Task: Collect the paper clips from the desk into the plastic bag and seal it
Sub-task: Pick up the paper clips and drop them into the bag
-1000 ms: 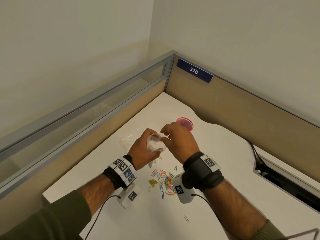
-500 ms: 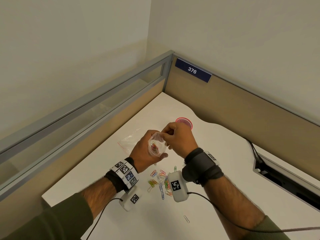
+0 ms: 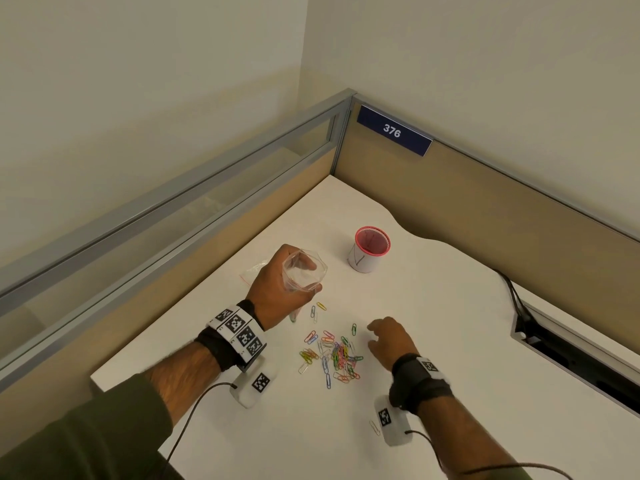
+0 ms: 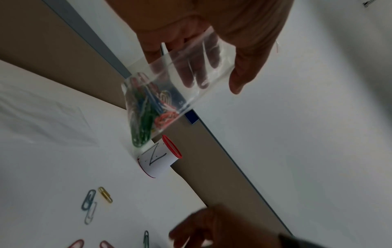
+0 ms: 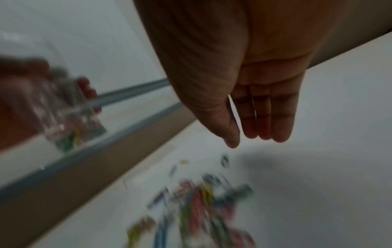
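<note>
My left hand (image 3: 277, 289) holds a clear plastic bag (image 3: 303, 271) above the white desk (image 3: 450, 341), its mouth spread wide upward. In the left wrist view the bag (image 4: 180, 83) hangs from my fingers with several coloured paper clips (image 4: 148, 117) at its bottom. A heap of coloured paper clips (image 3: 334, 355) lies on the desk in front of me, blurred in the right wrist view as paper clips (image 5: 197, 201). My right hand (image 3: 384, 337) hovers just right of the heap, fingers straight and together (image 5: 263, 117), holding nothing.
A red-rimmed cup wrapped in white paper (image 3: 369, 249) stands behind the heap. A second flat clear bag (image 3: 252, 270) lies left of my left hand. One stray clip (image 3: 374, 427) lies near my right wrist. Partition walls bound the desk, with a cable slot (image 3: 571, 351) at right.
My right hand left the bag's mouth and dropped down to the right of the heap. My left hand still holds the bag, now with its mouth wide and uncovered.
</note>
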Motion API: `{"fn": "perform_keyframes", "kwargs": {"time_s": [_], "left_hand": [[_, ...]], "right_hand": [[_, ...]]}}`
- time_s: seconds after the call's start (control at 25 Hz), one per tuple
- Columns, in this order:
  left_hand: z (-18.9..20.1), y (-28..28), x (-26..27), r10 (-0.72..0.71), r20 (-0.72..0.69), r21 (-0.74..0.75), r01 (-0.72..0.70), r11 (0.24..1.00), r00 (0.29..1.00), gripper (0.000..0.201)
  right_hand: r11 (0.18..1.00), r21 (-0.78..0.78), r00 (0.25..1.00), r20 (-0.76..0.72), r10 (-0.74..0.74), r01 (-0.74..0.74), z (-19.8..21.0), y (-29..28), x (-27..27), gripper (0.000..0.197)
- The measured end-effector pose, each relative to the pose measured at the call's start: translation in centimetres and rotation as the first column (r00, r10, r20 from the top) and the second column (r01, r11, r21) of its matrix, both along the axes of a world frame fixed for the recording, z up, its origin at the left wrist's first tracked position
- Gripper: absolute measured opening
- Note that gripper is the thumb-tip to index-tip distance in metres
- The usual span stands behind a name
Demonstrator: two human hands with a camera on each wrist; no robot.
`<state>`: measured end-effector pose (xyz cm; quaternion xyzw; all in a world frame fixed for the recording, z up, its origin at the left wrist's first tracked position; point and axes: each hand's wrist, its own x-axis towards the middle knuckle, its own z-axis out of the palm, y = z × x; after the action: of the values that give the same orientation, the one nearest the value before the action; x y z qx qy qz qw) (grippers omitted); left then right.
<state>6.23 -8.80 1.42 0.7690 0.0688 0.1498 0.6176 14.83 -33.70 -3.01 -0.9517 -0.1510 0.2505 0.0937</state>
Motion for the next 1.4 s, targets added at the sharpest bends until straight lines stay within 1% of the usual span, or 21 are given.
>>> {"fn": "perform_keyframes", "kwargs": {"time_s": [0.04, 0.08, 0.16, 0.2, 0.28, 0.32, 0.36, 0.48, 0.56, 0.68, 0.84, 0.88, 1.0, 1.08, 1.12, 1.2, 1.24, 1.28, 1.32, 1.4], "left_hand": [[-0.1, 0.1, -0.1, -0.001, -0.001, 0.003, 0.001, 1.000, 1.000, 0.046], [-0.2, 0.2, -0.2, 0.000, -0.002, 0.006, 0.000, 1.000, 1.000, 0.046], [-0.4, 0.3, -0.5, 0.003, -0.010, 0.010, -0.003, 1.000, 1.000, 0.046], [-0.4, 0.3, -0.6, 0.003, -0.013, 0.010, -0.003, 1.000, 1.000, 0.046], [-0.3, 0.5, -0.8, 0.006, -0.016, 0.010, -0.006, 1.000, 1.000, 0.046], [-0.2, 0.5, -0.8, 0.005, -0.016, 0.011, -0.004, 1.000, 1.000, 0.045], [-0.1, 0.5, -0.8, 0.003, -0.014, 0.013, -0.003, 1.000, 1.000, 0.045], [0.0, 0.3, -0.7, 0.003, -0.015, 0.024, -0.002, 1.000, 1.000, 0.045], [0.1, 0.0, -0.6, -0.002, -0.018, 0.027, 0.002, 1.000, 1.000, 0.046], [0.2, -0.4, -0.8, -0.003, -0.014, 0.031, 0.004, 1.000, 1.000, 0.046], [0.6, -0.5, -1.3, 0.008, -0.030, 0.055, -0.007, 0.998, 1.000, 0.048], [0.7, -0.4, -1.4, 0.014, -0.036, 0.059, -0.012, 0.998, 0.999, 0.049], [0.9, 0.1, -1.7, 0.026, -0.036, 0.073, -0.023, 0.997, 0.999, 0.049], [1.0, 0.3, -1.8, 0.035, -0.031, 0.080, -0.033, 0.996, 0.999, 0.048], [1.1, 0.4, -1.9, 0.042, -0.030, 0.085, -0.039, 0.996, 0.999, 0.048], [1.0, 0.6, -1.9, 0.050, -0.037, 0.094, -0.046, 0.995, 0.998, 0.048], [0.9, 0.5, -1.9, 0.052, -0.040, 0.092, -0.048, 0.995, 0.998, 0.048], [0.8, 0.5, -1.9, 0.053, -0.043, 0.090, -0.049, 0.995, 0.998, 0.047], [0.6, 0.4, -2.0, 0.051, -0.044, 0.088, -0.047, 0.995, 0.998, 0.047], [0.4, 0.1, -1.9, 0.047, -0.043, 0.085, -0.043, 0.995, 0.998, 0.046]], "right_hand": [[0.999, -0.047, 1.000, -0.010, 0.000, 0.000, -1.4, -0.4, -0.9, 0.034], [0.999, -0.054, 1.000, 0.004, 0.006, -0.006, -2.3, -0.3, -1.8, 0.034], [0.999, 0.001, 0.999, 0.012, 0.044, -0.044, -3.2, 0.5, -3.2, 0.031], [0.997, 0.047, 0.998, -0.012, 0.064, -0.063, -3.3, 0.7, -3.8, 0.029], [0.989, 0.130, 0.995, -0.069, 0.074, -0.065, -3.2, -0.3, -4.2, 0.027], [0.987, 0.144, 0.993, -0.082, 0.084, -0.072, -3.1, -1.6, -4.3, 0.028], [0.987, 0.133, 0.990, -0.094, 0.105, -0.092, -2.9, -3.2, -4.3, 0.031], [0.986, -0.008, 0.975, -0.154, 0.163, -0.166, -2.0, -7.5, -4.8, 0.049], [0.981, -0.072, 0.970, -0.177, 0.167, -0.183, -1.6, -8.5, -5.5, 0.057], [0.971, -0.101, 0.966, -0.163, 0.200, -0.218, -2.1, -7.5, -5.9, 0.061], [0.979, -0.092, 0.983, -0.033, 0.181, -0.184, -2.4, -4.1, -4.6, 0.058], [0.983, -0.073, 0.986, -0.008, 0.167, -0.167, -2.5, -3.2, -4.2, 0.054], [0.997, 0.041, 0.997, 0.033, 0.071, -0.072, -2.8, -1.3, -3.2, 0.031], [0.994, 0.095, 0.999, 0.015, 0.045, -0.047, -2.9, -1.3, -2.8, 0.026], [0.993, 0.099, 0.998, -0.016, 0.067, -0.065, -3.0, -1.5, -2.7, 0.033], [0.982, 0.081, 0.982, -0.070, 0.177, -0.171, -2.8, -1.8, -3.1, 0.063], [0.972, 0.065, 0.970, -0.078, 0.231, -0.227, -2.7, -1.8, -3.3, 0.073], [0.964, 0.055, 0.962, -0.074, 0.264, -0.260, -2.8, -1.6, -3.6, 0.076], [0.962, 0.052, 0.961, -0.065, 0.271, -0.267, -3.0, -1.3, -3.9, 0.074], [0.971, 0.065, 0.972, -0.033, 0.233, -0.231, -3.5, -0.3, -3.9, 0.057]]}}
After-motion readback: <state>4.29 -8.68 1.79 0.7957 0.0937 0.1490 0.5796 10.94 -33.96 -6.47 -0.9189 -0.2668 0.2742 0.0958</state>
